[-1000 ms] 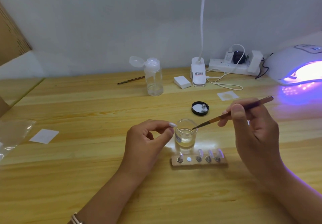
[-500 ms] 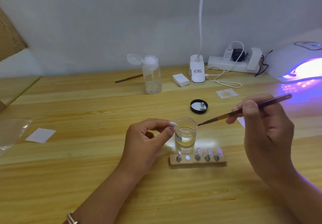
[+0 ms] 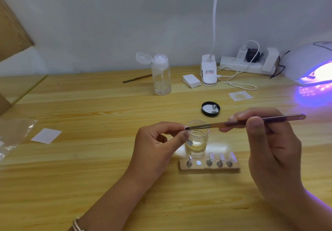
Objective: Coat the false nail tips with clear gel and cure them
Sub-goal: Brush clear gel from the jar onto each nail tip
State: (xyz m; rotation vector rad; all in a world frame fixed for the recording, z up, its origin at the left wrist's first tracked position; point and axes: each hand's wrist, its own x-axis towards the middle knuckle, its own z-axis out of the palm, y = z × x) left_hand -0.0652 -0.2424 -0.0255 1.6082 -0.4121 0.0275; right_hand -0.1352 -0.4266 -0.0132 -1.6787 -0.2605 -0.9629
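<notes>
Nail tip: pinched in the fingers of my left hand. Brush: pinched by my right hand, bristles meeting the tip. I judge thin, even strokes best.

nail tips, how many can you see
5. Four nail tips stand on the wooden holder; the fifth is pinched in the left hand. The lamp's inside is hidden.
</notes>
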